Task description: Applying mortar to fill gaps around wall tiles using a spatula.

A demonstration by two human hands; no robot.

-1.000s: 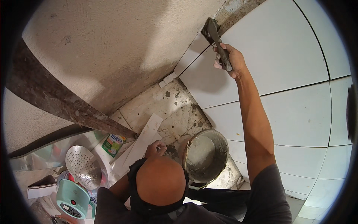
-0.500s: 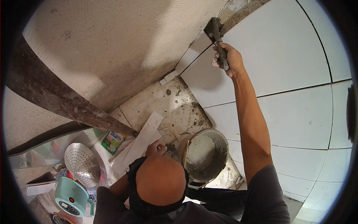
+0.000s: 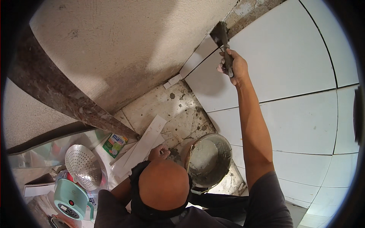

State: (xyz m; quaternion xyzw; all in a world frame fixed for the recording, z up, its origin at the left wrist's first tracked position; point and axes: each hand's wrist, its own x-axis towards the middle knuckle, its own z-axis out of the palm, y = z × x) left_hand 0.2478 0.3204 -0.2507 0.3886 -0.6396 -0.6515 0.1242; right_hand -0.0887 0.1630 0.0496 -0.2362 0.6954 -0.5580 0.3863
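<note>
My right hand (image 3: 239, 66) grips a trowel (image 3: 229, 64) by its handle, arm stretched out along the tiled wall. The dark trowel blade (image 3: 219, 34) lies against a mortar-covered gap, just past the end of a narrow white tile (image 3: 199, 55) in the corner. Grey mortar clings around the blade. Low beside several white tile strips (image 3: 146, 140), my left hand (image 3: 159, 152) has its fingers curled in, and nothing shows in them; part of that hand is hidden. A bucket (image 3: 209, 161) with wet grey mortar stands to its right.
A rusty metal beam (image 3: 64, 87) slants across the left side. Below it are a green packet (image 3: 115, 145), a perforated metal strainer (image 3: 83, 167) and a turquoise plastic appliance (image 3: 71, 198). Large white tiles (image 3: 281, 57) cover the right wall; mortar spots the floor (image 3: 159, 100).
My right hand has drawn back slightly, and the trowel has turned so its blade shows narrower. The left hand stays by the tile strips.
</note>
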